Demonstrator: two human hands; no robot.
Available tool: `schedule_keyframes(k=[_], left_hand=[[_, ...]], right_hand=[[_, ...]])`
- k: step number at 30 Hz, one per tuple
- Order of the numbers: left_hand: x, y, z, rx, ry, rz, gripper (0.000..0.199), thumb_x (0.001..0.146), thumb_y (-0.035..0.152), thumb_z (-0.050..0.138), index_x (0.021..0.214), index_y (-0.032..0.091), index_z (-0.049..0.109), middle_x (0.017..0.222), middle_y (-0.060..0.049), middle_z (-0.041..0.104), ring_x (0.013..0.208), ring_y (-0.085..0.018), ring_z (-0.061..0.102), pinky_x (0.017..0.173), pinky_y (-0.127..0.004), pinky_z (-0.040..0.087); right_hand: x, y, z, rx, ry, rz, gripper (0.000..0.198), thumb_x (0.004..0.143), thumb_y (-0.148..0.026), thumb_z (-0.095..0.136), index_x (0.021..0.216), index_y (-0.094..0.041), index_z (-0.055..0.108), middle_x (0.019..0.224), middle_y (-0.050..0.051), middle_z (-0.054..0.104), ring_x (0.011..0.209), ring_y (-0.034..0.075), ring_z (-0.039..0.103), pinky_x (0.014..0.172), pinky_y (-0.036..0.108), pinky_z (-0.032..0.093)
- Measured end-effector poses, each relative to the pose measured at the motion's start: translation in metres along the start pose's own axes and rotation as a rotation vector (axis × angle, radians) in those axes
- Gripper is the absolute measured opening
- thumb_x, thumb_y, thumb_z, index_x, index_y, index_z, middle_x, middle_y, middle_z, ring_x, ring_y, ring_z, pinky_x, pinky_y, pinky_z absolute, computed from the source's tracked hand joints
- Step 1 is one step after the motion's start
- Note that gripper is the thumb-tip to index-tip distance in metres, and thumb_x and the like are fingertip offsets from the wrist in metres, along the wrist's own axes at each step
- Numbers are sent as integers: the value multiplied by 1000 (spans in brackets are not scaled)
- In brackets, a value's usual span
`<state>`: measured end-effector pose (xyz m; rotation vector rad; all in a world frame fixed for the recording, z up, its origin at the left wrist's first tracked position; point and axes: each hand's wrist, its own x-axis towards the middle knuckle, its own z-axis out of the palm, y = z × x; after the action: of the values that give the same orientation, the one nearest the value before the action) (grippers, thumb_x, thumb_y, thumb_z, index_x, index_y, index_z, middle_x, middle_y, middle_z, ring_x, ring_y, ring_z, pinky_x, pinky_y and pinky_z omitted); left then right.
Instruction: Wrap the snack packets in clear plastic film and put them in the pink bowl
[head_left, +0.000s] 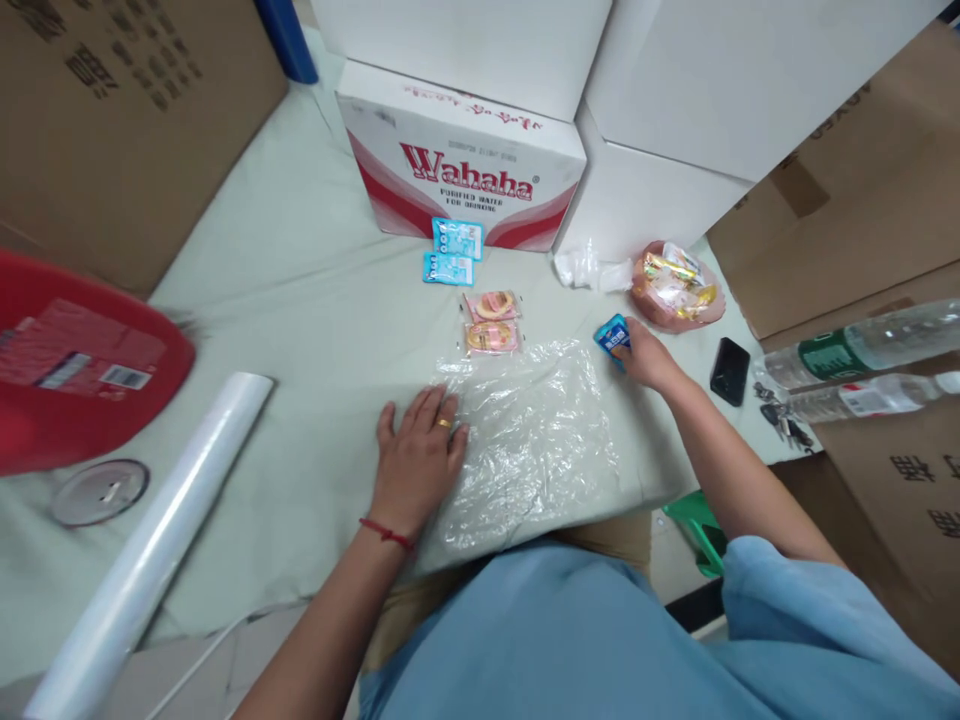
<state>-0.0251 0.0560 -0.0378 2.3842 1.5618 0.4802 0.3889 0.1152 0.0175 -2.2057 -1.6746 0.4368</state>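
Note:
My right hand [646, 355] pinches a small blue snack packet [613, 338] over the table, right of a clear plastic sheet [532, 440]. Flat on the left edge of that crinkled sheet rests my left hand [421, 440], fingers stretched out and holding nothing. Beyond the sheet lie two pink-and-yellow wrapped snack packets [491, 322], one behind the other. Farther back, two light-blue sachets [452, 252] lie close to a white Wahaha box [465, 170].
A pink bowl [660, 312] of wrapped snacks stands at right, beside crumpled white plastic [592, 270]. Nearby are a black phone [730, 371], keys [784, 425] and two bottles [862, 345]. A plastic film roll [154, 540] and a red container [82, 365] occupy the left.

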Motion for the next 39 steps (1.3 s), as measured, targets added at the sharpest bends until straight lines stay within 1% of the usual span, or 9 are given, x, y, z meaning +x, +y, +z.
schedule_keyframes(k=[4, 6, 10, 15, 19, 24, 28, 32, 39], left_hand=[[0, 1, 1, 11, 0, -7, 47, 109, 36, 40, 146, 19, 62, 163, -16, 56, 153, -32, 49, 132, -63, 16], [0, 1, 2, 11, 6, -19, 46, 109, 37, 40, 146, 19, 62, 163, -16, 56, 153, -32, 49, 132, -64, 14], [1, 0, 2, -15, 16, -50, 48, 111, 37, 33, 144, 20, 64, 162, -16, 57, 153, -33, 49, 131, -68, 13], [1, -1, 1, -26, 6, -58, 49, 111, 37, 32, 146, 20, 62, 162, -16, 57, 153, -33, 49, 131, -69, 15], [1, 0, 2, -7, 2, -45, 48, 111, 38, 35, 147, 20, 61, 162, -17, 56, 153, -34, 49, 130, -70, 17], [1, 0, 3, -11, 17, -48, 46, 110, 37, 39, 146, 21, 62, 161, -17, 57, 153, -34, 49, 130, -70, 16], [1, -1, 4, -8, 20, -48, 45, 110, 37, 39, 145, 21, 62, 160, -17, 57, 153, -35, 49, 130, -68, 16], [1, -2, 4, 5, 24, -41, 46, 110, 38, 39, 146, 21, 61, 161, -17, 57, 152, -34, 49, 130, -67, 15], [0, -3, 5, -28, 47, -43, 45, 110, 38, 38, 144, 21, 63, 159, -17, 59, 151, -33, 51, 130, -67, 18]], right_hand=[[-9, 13, 4, -53, -37, -19, 43, 85, -27, 62, 127, -16, 66, 114, 18, 74, 104, 37, 69, 99, 53, 54], [-15, 6, 2, 11, 37, -84, 42, 90, -30, 62, 130, -19, 67, 116, 14, 76, 107, 36, 71, 101, 53, 55], [-46, -39, 10, 172, 244, -423, 41, 104, -37, 55, 143, -27, 62, 134, 8, 74, 124, 30, 69, 110, 50, 55], [-90, -94, 57, 66, 87, -913, 43, 110, -17, 41, 146, -30, 61, 140, 8, 70, 129, 22, 65, 108, 41, 56], [-101, -90, 94, -89, 85, -1101, 32, 109, -17, 51, 134, -27, 69, 133, 11, 71, 126, 26, 61, 104, 44, 52], [-111, -75, 103, -152, 4, -1076, 24, 109, -27, 56, 128, -24, 69, 123, 12, 70, 115, 27, 57, 96, 44, 44], [-113, -79, 91, -109, -103, -999, 45, 107, -56, 55, 133, -21, 67, 132, 15, 65, 118, 30, 54, 101, 47, 41], [-105, -85, 91, -123, -124, -878, 54, 104, -59, 60, 142, -21, 64, 146, 18, 59, 129, 34, 50, 109, 51, 38], [-100, -93, 100, -167, -187, -818, 61, 99, -61, 68, 146, -22, 63, 147, 19, 61, 132, 37, 49, 113, 56, 38]])
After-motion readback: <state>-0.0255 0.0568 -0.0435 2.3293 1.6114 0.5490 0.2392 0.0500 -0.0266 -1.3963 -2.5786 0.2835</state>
